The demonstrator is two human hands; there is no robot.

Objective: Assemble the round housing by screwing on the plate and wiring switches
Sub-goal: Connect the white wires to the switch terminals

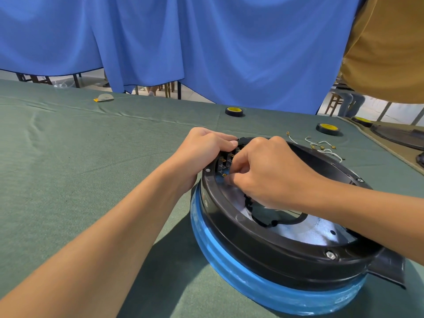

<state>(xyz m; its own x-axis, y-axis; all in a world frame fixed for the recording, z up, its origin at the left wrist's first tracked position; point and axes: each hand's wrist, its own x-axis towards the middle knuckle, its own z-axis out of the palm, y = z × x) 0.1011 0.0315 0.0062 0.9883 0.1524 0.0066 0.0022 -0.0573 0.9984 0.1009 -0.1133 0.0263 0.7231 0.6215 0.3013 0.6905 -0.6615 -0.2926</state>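
The round housing (pixel 270 244) sits near the surface's (pixel 91 157) near right corner. Inside its far-left rim, the switches (pixel 226 160) lie between 2 grips: left hand (pixel 202 150) clamped over the rim, right hand (pixel 266 171) pinched together at the switch terminals; what it pinches is hidden.

Your left hand (pixel 204 150) grips the far left rim of the round housing (pixel 263 244), fingers curled over its edge. Your right hand (pixel 268 173) reaches inside, fingertips pinched at the switch terminals (pixel 223 160) on the inner wall; what they pinch is hidden. The housing sits on a green tablecloth (pixel 91 157). Loose white wires (pixel 321 145) and two tape rolls (pixel 234 111) lie beyond it.
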